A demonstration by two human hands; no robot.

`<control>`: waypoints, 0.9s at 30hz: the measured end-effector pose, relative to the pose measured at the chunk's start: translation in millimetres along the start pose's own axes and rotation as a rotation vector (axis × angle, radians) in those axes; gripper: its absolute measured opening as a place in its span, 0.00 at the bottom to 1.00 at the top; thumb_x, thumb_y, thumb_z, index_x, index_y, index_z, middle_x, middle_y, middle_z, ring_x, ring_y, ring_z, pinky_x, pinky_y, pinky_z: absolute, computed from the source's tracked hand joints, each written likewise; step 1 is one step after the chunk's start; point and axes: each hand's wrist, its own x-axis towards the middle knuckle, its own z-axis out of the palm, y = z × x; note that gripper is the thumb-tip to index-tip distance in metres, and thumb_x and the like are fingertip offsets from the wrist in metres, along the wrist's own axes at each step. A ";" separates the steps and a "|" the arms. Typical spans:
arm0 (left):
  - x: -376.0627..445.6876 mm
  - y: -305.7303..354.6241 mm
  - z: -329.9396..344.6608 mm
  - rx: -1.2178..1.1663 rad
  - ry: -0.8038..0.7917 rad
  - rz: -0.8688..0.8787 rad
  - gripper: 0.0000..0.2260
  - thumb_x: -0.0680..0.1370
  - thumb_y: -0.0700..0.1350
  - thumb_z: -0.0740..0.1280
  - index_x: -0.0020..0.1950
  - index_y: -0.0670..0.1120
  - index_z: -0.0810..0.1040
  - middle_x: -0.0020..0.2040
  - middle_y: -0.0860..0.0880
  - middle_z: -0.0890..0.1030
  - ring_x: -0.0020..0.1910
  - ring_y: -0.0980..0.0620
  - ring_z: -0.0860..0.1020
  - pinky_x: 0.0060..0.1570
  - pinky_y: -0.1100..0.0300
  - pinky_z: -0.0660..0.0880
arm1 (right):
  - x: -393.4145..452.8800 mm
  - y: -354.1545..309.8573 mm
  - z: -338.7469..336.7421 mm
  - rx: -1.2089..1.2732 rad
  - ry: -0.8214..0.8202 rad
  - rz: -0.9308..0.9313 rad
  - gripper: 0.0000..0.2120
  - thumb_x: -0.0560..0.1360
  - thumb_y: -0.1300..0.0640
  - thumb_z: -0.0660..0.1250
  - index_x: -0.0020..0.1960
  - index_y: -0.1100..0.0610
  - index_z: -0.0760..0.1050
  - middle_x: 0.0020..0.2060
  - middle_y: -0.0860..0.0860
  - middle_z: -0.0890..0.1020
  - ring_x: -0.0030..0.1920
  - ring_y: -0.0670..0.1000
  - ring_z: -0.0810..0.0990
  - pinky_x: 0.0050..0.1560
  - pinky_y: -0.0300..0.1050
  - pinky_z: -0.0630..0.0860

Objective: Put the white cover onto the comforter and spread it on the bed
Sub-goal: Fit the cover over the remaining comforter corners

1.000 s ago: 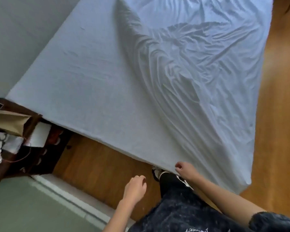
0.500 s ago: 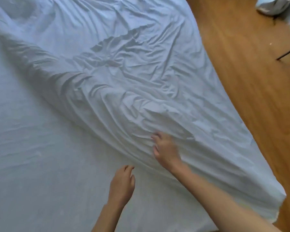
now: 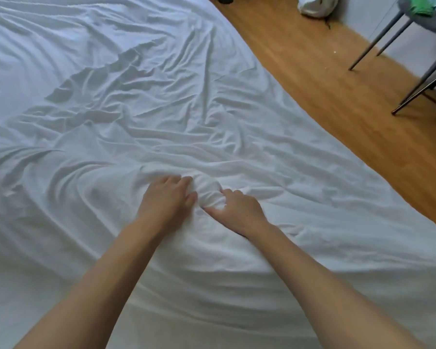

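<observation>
The white cover (image 3: 161, 102) lies rumpled across most of the bed (image 3: 23, 285), one edge trailing down the side toward the wooden floor (image 3: 325, 71). The person leans over it with both arms stretched out. The left hand (image 3: 165, 200) and the right hand (image 3: 237, 210) sit close together, fingers curled into a small bunched knot of cloth (image 3: 208, 191) pinched up between them. Whether that lump is only the cover, or a corner of the comforter felt through it, the folds do not let me say.

The step looks like gathering a hold on the fabric before pulling it out flat. To do it well, both hands should take a firm fistful rather than a fingertip pinch, then draw apart along the seam so the cloth tightens evenly. Long creases run away from the grip toward the far corner, so a lift and a shake from here would likely clear them better than dragging. The chair legs (image 3: 388, 34) stand well clear.
</observation>
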 end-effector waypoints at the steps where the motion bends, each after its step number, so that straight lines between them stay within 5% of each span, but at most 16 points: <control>1: 4.7 -2.7 6.7 0.033 -0.011 0.025 0.27 0.78 0.59 0.49 0.68 0.46 0.72 0.66 0.45 0.75 0.66 0.44 0.70 0.65 0.54 0.62 | -1.0 1.6 3.9 -0.012 0.046 -0.011 0.40 0.70 0.26 0.56 0.69 0.55 0.68 0.59 0.54 0.77 0.60 0.57 0.76 0.57 0.48 0.70; 3: 12.9 -5.3 18.1 0.054 0.038 0.059 0.34 0.73 0.61 0.43 0.66 0.45 0.74 0.64 0.44 0.77 0.65 0.43 0.71 0.66 0.53 0.62 | -7.6 1.7 11.6 -0.026 0.106 -0.061 0.38 0.71 0.27 0.57 0.61 0.59 0.72 0.53 0.54 0.80 0.55 0.57 0.78 0.52 0.48 0.71; 8: 19.0 -6.1 35.9 0.212 -0.032 0.038 0.23 0.82 0.58 0.49 0.68 0.50 0.73 0.68 0.47 0.74 0.70 0.47 0.67 0.72 0.49 0.53 | -60.8 -2.2 56.5 0.049 0.395 -0.216 0.31 0.69 0.26 0.58 0.40 0.56 0.74 0.34 0.51 0.81 0.36 0.53 0.81 0.34 0.44 0.68; 13: -29.3 -27.7 48.7 0.305 -0.199 0.027 0.28 0.80 0.64 0.46 0.43 0.48 0.77 0.49 0.45 0.83 0.51 0.44 0.79 0.49 0.53 0.70 | -134.8 -13.1 122.8 0.058 0.536 -0.331 0.26 0.76 0.31 0.55 0.40 0.53 0.74 0.32 0.49 0.77 0.31 0.49 0.78 0.28 0.43 0.71; 15: -61.5 -38.3 57.1 0.325 -0.127 -0.020 0.29 0.80 0.63 0.46 0.38 0.47 0.77 0.43 0.45 0.83 0.46 0.43 0.80 0.45 0.53 0.72 | -156.7 -15.3 141.9 0.043 0.527 -0.349 0.21 0.75 0.35 0.60 0.39 0.52 0.74 0.33 0.48 0.76 0.31 0.48 0.77 0.28 0.41 0.71; 19: -126.3 -53.7 76.3 0.210 0.182 -0.066 0.27 0.79 0.57 0.51 0.26 0.43 0.72 0.25 0.41 0.76 0.27 0.39 0.76 0.30 0.53 0.70 | -192.0 -14.8 146.6 0.091 0.502 -0.458 0.16 0.69 0.41 0.69 0.47 0.53 0.77 0.37 0.47 0.78 0.36 0.48 0.80 0.32 0.41 0.75; 24: -191.9 -65.4 91.6 0.094 0.431 -0.077 0.27 0.82 0.53 0.51 0.26 0.43 0.69 0.24 0.44 0.70 0.25 0.41 0.70 0.30 0.52 0.64 | -194.8 -27.1 91.4 0.165 0.736 -0.565 0.10 0.74 0.53 0.67 0.54 0.55 0.74 0.47 0.52 0.82 0.48 0.54 0.79 0.50 0.46 0.75; 25: -205.1 -67.1 95.7 0.081 0.470 -0.067 0.27 0.83 0.53 0.50 0.27 0.43 0.69 0.25 0.44 0.71 0.26 0.41 0.70 0.31 0.51 0.63 | -184.7 -32.5 79.9 0.125 0.726 -0.528 0.11 0.74 0.53 0.66 0.55 0.55 0.76 0.50 0.53 0.82 0.51 0.54 0.78 0.55 0.47 0.73; 27: -232.6 -70.4 104.2 0.050 0.534 -0.048 0.26 0.83 0.52 0.50 0.27 0.43 0.68 0.26 0.45 0.70 0.26 0.42 0.70 0.32 0.52 0.62 | -161.2 -39.5 67.3 0.101 0.447 -0.424 0.16 0.75 0.47 0.62 0.57 0.53 0.77 0.53 0.49 0.81 0.55 0.51 0.76 0.60 0.46 0.67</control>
